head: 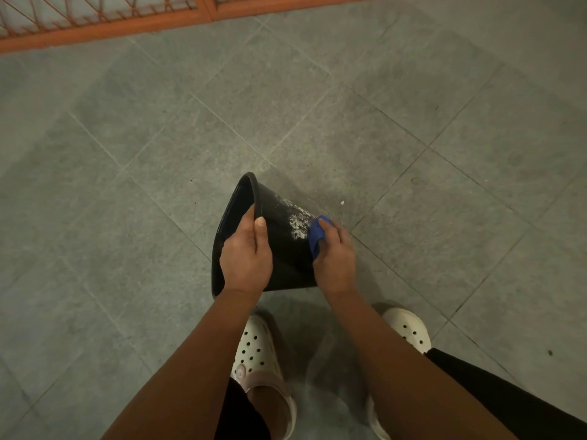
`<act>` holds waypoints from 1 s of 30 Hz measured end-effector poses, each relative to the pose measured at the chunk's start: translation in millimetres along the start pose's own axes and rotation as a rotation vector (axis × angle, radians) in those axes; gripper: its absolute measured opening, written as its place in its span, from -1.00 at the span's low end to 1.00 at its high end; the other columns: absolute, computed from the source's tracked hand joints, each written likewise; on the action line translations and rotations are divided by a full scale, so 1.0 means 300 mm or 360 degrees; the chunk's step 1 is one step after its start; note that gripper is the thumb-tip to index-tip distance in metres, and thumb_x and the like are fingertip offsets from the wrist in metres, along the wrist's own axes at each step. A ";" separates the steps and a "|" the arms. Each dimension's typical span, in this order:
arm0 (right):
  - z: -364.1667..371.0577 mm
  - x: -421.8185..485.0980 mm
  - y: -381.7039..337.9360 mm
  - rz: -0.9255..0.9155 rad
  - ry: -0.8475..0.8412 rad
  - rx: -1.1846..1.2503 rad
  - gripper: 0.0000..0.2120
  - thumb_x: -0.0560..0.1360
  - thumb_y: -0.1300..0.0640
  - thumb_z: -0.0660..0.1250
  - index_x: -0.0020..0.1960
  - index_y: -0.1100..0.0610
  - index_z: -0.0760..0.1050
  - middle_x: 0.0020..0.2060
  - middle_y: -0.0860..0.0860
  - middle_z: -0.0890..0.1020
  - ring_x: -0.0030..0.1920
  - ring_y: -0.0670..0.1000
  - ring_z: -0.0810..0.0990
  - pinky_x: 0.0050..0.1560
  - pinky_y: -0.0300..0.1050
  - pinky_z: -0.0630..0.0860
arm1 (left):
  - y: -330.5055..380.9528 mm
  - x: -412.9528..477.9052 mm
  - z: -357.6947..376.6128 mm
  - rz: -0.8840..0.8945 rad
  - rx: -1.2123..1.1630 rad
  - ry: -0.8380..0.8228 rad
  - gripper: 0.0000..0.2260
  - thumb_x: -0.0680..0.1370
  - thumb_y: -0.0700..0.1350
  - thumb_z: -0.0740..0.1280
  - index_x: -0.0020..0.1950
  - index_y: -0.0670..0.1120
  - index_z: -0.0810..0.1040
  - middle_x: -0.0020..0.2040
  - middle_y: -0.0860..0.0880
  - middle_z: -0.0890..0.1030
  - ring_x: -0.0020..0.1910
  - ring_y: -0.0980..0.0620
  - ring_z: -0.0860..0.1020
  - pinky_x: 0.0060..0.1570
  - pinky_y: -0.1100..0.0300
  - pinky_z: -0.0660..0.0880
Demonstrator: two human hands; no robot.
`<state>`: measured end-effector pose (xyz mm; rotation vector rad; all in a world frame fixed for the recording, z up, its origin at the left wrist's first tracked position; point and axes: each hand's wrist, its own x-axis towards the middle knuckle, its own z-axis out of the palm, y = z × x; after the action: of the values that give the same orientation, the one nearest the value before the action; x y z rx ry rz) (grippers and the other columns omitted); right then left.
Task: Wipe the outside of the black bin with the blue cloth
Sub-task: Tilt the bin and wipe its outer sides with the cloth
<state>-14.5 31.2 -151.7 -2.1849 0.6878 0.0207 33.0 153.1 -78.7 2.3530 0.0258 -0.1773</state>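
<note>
1. The black bin (282, 246) sits just below the middle of the frame, tipped on its side. Its open mouth faces the left of the frame and its narrower base points right.
2. The left hand (246, 258) grips the bin's rim (251, 185). The thumb lies on the outer wall and the fingers curl over the edge into the opening.
3. The right hand (335, 262) is closed around the bunched blue cloth (317, 233) and presses it against the outer wall near the base end.
4. A patch of white specks (297, 222) marks the wall just left of the cloth, touching its edge.
5. Whether the bin's lower edge rests on the floor cannot be told.
6. The grey tiled floor (413, 122) spreads wide above, left and right of the bin. A few pale crumbs (342, 203) lie just upper right of the cloth.
7. An orange metal grille (95, 20) runs along the upper left edge of the frame, well apart from the bin.
8. Two white perforated clogs stand at the bottom of the frame, the left clog (257, 347) just below the bin and the right clog (409, 328) lower right of it.
</note>
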 end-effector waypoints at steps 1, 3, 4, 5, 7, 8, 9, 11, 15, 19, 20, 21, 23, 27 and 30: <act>-0.004 0.009 0.009 0.0038 -0.0031 0.0004 -0.51 0.44 0.40 0.27 0.34 0.19 0.37 0.33 0.18 0.38 0.25 0.16 0.45 0.27 -0.14 0.34 | 0.006 -0.004 0.002 0.0005 0.0029 0.0006 -0.55 0.59 0.13 0.00 0.39 -0.03 0.39 -0.10 0.04 0.60 -0.13 0.12 0.56 -0.09 0.12 0.56; -0.008 0.018 0.014 0.0247 -0.0080 0.0023 -0.48 0.43 0.37 0.29 0.36 0.15 0.33 0.33 0.16 0.36 0.25 0.15 0.43 0.26 -0.06 0.37 | 0.021 -0.015 0.007 0.0044 0.0116 0.0007 -0.56 0.61 0.11 0.00 0.39 -0.04 0.38 -0.19 0.09 0.56 -0.22 0.17 0.54 -0.16 0.21 0.51; -0.009 0.019 0.007 0.0403 -0.0098 0.0036 -0.47 0.43 0.36 0.29 0.37 0.14 0.31 0.32 0.15 0.34 0.25 0.14 0.41 0.24 -0.04 0.38 | 0.029 -0.020 0.011 0.0067 0.0156 0.0002 -0.57 0.62 0.09 0.00 0.39 -0.05 0.38 -0.26 0.11 0.53 -0.29 0.20 0.51 -0.21 0.25 0.48; -0.009 0.019 -0.001 0.0538 -0.0106 0.0033 -0.47 0.44 0.34 0.29 0.38 0.14 0.30 0.31 0.16 0.34 0.25 0.15 0.39 0.21 -0.04 0.38 | 0.034 -0.024 0.015 0.0088 0.0190 -0.0001 -0.59 0.62 0.07 0.00 0.38 -0.06 0.39 -0.32 0.13 0.49 -0.36 0.21 0.49 -0.25 0.29 0.44; -0.011 0.008 -0.014 0.0575 -0.0034 0.0005 -0.52 0.45 0.30 0.28 0.36 0.17 0.32 0.26 0.18 0.37 0.21 0.15 0.40 0.16 -0.05 0.39 | 0.041 -0.031 0.019 0.0109 0.0231 -0.0017 -0.60 0.63 0.04 0.01 0.38 -0.08 0.39 -0.37 0.15 0.46 -0.41 0.25 0.46 -0.31 0.35 0.39; -0.012 0.000 -0.012 0.0492 0.0009 0.0023 -0.55 0.46 0.30 0.27 0.34 0.18 0.34 0.24 0.19 0.40 0.20 0.15 0.41 0.16 -0.07 0.38 | 0.041 -0.033 0.017 0.0110 0.0237 -0.0026 -0.60 0.63 0.03 0.01 0.38 -0.08 0.39 -0.38 0.16 0.44 -0.43 0.25 0.45 -0.32 0.37 0.38; -0.017 -0.005 -0.009 0.0389 0.0030 0.0067 -0.59 0.47 0.29 0.26 0.32 0.19 0.37 0.22 0.19 0.42 0.19 0.15 0.42 0.17 -0.07 0.38 | 0.039 -0.034 0.015 0.0114 0.0237 -0.0029 -0.61 0.63 0.02 0.02 0.38 -0.09 0.39 -0.40 0.18 0.42 -0.44 0.25 0.44 -0.33 0.38 0.36; -0.030 -0.008 0.007 0.0185 0.0018 0.0146 -0.64 0.50 0.29 0.23 0.29 0.18 0.41 0.20 0.17 0.45 0.17 0.12 0.45 0.20 -0.07 0.38 | 0.038 -0.035 0.012 0.0127 0.0229 -0.0017 -0.60 0.63 0.02 0.02 0.38 -0.10 0.39 -0.41 0.18 0.41 -0.46 0.23 0.44 -0.34 0.39 0.35; -0.049 0.009 0.042 0.0364 -0.0140 0.0062 -0.63 0.55 0.23 0.18 0.36 0.13 0.33 0.27 0.14 0.40 0.22 0.12 0.42 0.23 -0.06 0.36 | 0.062 -0.044 0.019 0.0190 0.0277 0.0003 -0.56 0.62 0.08 0.00 0.36 -0.11 0.41 -0.33 0.08 0.53 -0.43 0.21 0.47 -0.34 0.41 0.37; -0.047 0.003 0.012 0.0657 -0.0157 -0.0011 -0.63 0.54 0.19 0.18 0.34 0.14 0.32 0.26 0.17 0.38 0.20 0.15 0.41 0.21 -0.02 0.41 | 0.064 -0.049 0.023 0.0215 0.0314 -0.0002 -0.52 0.59 0.10 -0.04 0.35 -0.10 0.42 -0.33 0.05 0.57 -0.44 0.18 0.47 -0.35 0.35 0.42; -0.043 -0.002 -0.003 0.0549 -0.0111 -0.0037 -0.63 0.52 0.21 0.20 0.33 0.14 0.35 0.24 0.16 0.40 0.19 0.14 0.41 0.18 -0.07 0.39 | 0.059 -0.046 0.020 0.0197 0.0297 0.0000 -0.52 0.59 0.10 -0.04 0.35 -0.10 0.42 -0.35 0.06 0.55 -0.44 0.17 0.48 -0.34 0.32 0.44; -0.042 -0.006 -0.019 0.0413 -0.0062 -0.0041 -0.62 0.50 0.23 0.23 0.31 0.14 0.38 0.22 0.15 0.42 0.18 0.13 0.42 0.15 -0.10 0.37 | 0.055 -0.044 0.017 0.0192 0.0287 0.0003 -0.51 0.59 0.10 -0.04 0.35 -0.11 0.42 -0.36 0.08 0.52 -0.44 0.17 0.48 -0.33 0.32 0.45; -0.044 0.000 -0.038 0.0206 -0.0034 -0.0016 -0.63 0.48 0.28 0.25 0.28 0.13 0.43 0.18 0.15 0.45 0.15 0.11 0.44 0.10 -0.15 0.36 | 0.052 -0.042 0.013 0.0196 0.0280 0.0009 -0.53 0.59 0.09 -0.02 0.35 -0.13 0.42 -0.36 0.10 0.49 -0.45 0.18 0.46 -0.34 0.36 0.42; -0.070 0.031 -0.037 0.0188 -0.0137 0.0069 -0.65 0.53 0.25 0.20 0.31 0.11 0.40 0.23 0.12 0.44 0.16 0.07 0.45 0.16 -0.19 0.35 | 0.055 -0.041 0.017 0.0105 0.0286 0.0054 -0.62 0.62 -0.01 0.05 0.35 -0.13 0.42 -0.38 0.10 0.45 -0.47 0.22 0.40 -0.37 0.41 0.32; -0.073 0.037 -0.039 0.0465 -0.0312 -0.0104 -0.63 0.54 0.22 0.19 0.33 0.19 0.32 0.25 0.19 0.39 0.20 0.16 0.41 0.21 -0.04 0.40 | 0.054 -0.046 0.018 0.0102 0.0293 0.0040 -0.62 0.63 0.01 0.05 0.35 -0.11 0.42 -0.38 0.11 0.47 -0.47 0.24 0.41 -0.37 0.39 0.34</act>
<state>-4.1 16.1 -131.6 -2.0912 0.8963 0.4080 20.0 138.2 -69.2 2.5359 -0.0562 -0.1232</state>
